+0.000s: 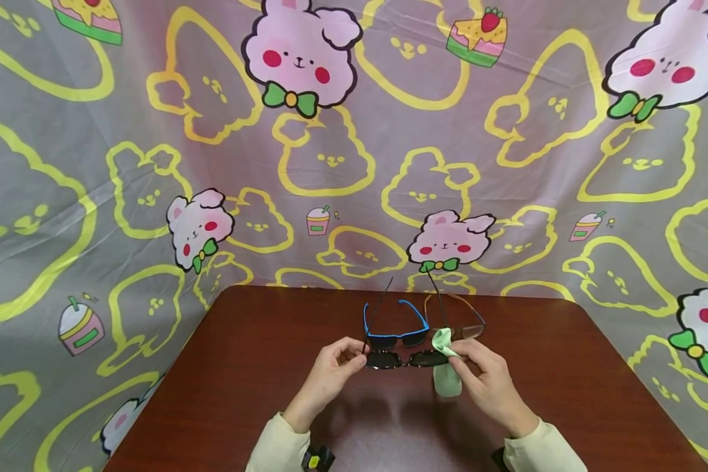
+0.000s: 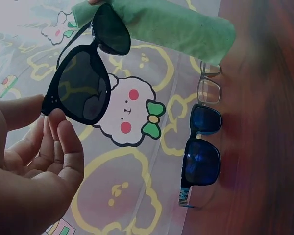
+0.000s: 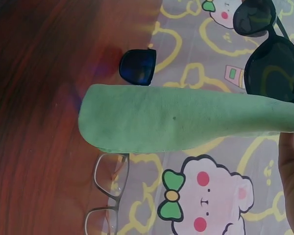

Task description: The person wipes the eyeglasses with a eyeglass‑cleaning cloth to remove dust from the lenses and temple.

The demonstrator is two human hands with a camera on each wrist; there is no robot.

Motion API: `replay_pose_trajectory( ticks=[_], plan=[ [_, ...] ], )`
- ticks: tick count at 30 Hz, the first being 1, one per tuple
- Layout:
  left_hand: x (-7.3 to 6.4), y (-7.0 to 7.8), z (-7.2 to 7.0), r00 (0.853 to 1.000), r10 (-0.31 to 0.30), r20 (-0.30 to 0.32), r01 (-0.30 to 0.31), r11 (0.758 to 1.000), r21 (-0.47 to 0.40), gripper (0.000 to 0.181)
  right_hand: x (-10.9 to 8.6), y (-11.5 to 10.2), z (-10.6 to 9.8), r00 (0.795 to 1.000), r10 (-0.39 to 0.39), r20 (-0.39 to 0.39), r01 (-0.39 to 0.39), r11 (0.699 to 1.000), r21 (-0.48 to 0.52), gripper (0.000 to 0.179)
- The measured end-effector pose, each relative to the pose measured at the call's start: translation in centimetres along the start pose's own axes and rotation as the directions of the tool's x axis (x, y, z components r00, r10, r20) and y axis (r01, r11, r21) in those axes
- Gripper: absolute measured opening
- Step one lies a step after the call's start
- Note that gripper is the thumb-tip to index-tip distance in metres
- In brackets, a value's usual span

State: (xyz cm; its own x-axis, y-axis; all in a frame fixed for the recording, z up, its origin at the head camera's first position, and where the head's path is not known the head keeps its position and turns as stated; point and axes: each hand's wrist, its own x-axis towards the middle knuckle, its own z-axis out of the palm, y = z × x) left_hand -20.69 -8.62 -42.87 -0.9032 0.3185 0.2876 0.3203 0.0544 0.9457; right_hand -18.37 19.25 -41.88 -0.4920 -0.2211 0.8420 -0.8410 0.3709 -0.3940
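Note:
Black sunglasses (image 1: pixel 383 360) are held up above the table, lenses level and temple arms pointing away. At their left hinge my left hand (image 1: pixel 330 372) pinches the frame between thumb and fingers. My right hand (image 1: pixel 491 383) pinches a light green cloth (image 1: pixel 447 381) at the right end of the sunglasses. One part of the cloth bunches above the fingers; a long rounded part hangs below. In the right wrist view the cloth (image 3: pixel 161 117) covers much of the scene, and only part of the right hand (image 3: pixel 291 171) shows.
Behind the held pair, blue-framed sunglasses (image 1: pixel 397 336) rest on the dark brown table (image 1: pixel 248 367). Beside them lie clear-lensed glasses (image 1: pixel 473 332) with brownish arms, partly hidden by the cloth and right hand. A patterned curtain (image 1: pixel 354 216) surrounds the table's back and sides.

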Motion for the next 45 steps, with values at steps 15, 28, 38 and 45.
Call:
replay_pose_trajectory(
  ticks=[15,28,38,45],
  plan=[
    [-0.5,1.3,0.9,1.000,-0.006,-0.026,0.006,1.000,0.003,0.014,-0.9,1.1,0.6,0.927,0.367,-0.082,-0.375,0.917,-0.136,0.023],
    [-0.3,1.9,1.7,0.987,0.106,-0.116,-0.091,0.987,0.131,0.009,-0.6,0.9,0.3,0.735,0.676,-0.045,-0.675,0.725,-0.136,0.022],
    [0.6,-1.4,2.2,0.897,0.395,-0.198,-0.306,0.878,0.368,0.006,-0.7,0.7,0.8,0.678,0.734,-0.027,-0.731,0.671,-0.125,0.029],
    [0.7,-1.6,2.5,0.785,0.593,-0.181,-0.401,0.709,0.580,0.010,-0.9,0.9,1.2,0.704,0.705,-0.089,-0.704,0.675,-0.221,0.032]
  ],
)
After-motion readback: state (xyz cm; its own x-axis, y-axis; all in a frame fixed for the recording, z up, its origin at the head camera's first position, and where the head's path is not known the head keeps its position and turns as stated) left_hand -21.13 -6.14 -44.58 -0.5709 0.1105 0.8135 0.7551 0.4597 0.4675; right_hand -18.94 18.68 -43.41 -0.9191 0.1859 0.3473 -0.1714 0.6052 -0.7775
